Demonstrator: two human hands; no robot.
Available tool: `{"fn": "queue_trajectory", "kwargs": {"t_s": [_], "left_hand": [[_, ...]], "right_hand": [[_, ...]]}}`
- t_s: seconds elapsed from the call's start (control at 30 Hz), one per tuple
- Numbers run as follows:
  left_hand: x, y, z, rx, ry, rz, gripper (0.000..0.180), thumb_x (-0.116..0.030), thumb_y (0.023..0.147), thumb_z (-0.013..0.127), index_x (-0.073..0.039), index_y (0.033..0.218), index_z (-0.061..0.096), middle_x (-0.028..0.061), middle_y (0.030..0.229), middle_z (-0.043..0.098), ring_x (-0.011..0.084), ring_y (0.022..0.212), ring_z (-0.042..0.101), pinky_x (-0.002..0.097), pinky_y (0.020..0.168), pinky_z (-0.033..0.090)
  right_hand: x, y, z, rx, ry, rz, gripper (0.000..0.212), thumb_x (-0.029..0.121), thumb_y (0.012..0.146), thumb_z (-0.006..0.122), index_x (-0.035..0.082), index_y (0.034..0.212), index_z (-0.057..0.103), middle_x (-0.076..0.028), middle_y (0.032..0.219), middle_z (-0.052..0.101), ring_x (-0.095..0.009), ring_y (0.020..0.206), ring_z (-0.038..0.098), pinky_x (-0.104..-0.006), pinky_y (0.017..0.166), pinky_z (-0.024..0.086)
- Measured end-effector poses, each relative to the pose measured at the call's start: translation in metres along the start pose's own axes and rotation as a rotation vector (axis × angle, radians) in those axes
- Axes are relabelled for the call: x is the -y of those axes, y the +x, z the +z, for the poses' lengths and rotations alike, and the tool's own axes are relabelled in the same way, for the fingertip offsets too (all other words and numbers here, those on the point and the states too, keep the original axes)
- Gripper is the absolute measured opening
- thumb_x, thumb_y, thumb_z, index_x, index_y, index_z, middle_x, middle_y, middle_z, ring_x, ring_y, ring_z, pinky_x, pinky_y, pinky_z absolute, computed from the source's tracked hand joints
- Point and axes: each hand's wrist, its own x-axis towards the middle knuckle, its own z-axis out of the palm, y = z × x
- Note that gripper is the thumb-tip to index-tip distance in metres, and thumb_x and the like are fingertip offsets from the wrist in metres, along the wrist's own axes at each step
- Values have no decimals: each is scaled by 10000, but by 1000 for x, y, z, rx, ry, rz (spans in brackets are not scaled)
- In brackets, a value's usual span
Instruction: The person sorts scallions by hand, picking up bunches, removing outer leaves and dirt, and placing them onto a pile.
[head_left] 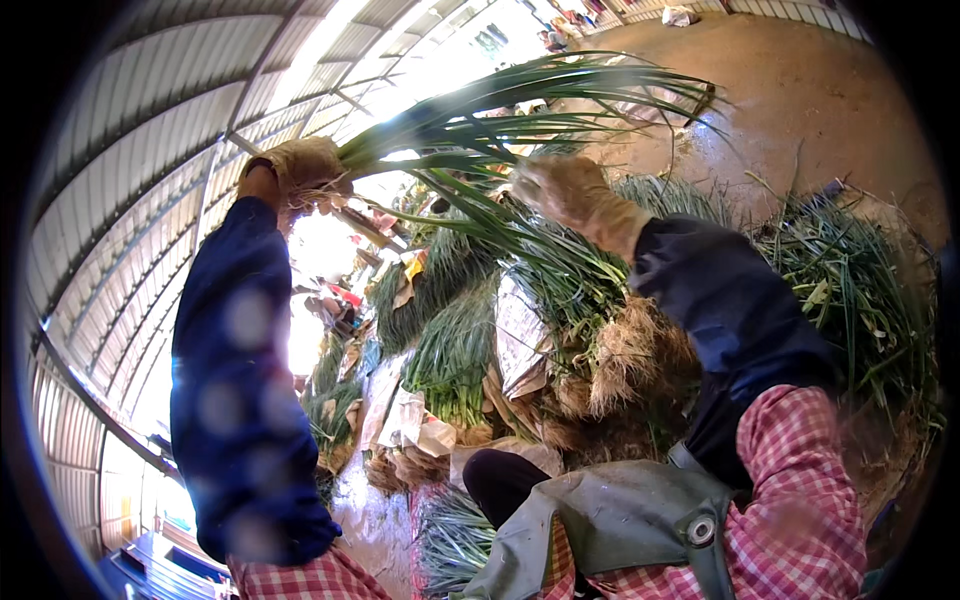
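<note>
My left hand (pixel 300 172), in a tan work glove, is raised at the upper left and closed round the root end of a bunch of green onions (pixel 450 115). Their long green leaves arch to the right across the view, and pale roots hang below the glove. My right hand (pixel 565 195), also gloved, is beside the lower leaves of that bunch. Motion smears its fingers, so I cannot make out whether it grips any leaves. Under it lies a heap of green onions (pixel 570 265) with a thick tuft of straw-coloured roots (pixel 640 355).
More green onion piles (pixel 455 355) lie in rows ahead, with sacks (pixel 520 335) between them. Another large heap (pixel 850 290) is at the right. Brown floor (pixel 790 110) stretches beyond. A corrugated metal wall (pixel 150 150) curves up on the left. A grey-green apron (pixel 620 520) covers my lap.
</note>
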Motion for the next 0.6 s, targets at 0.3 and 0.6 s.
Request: {"fn": "queue_trajectory", "kwargs": {"t_s": [0.3,0.6], "left_hand": [[-21,-13,-9,11,-186,-35,271,-141,704,698,29,907,643,163,644,619,223,478,581,331,391,459],[-27,-26,-12,15,-106,-19,304,-162,740,690,28,975,654,184,729,665,241,531,636,351,431,502]], "right_hand": [[38,77,1,-586,-8,35,362,401,812,629,156,1074,580,-7,902,635,-170,830,620,-329,702,496],[-59,48,-24,-210,66,288,321,378,873,564,111,1036,635,-86,893,671,-257,836,648,-380,731,515]]}}
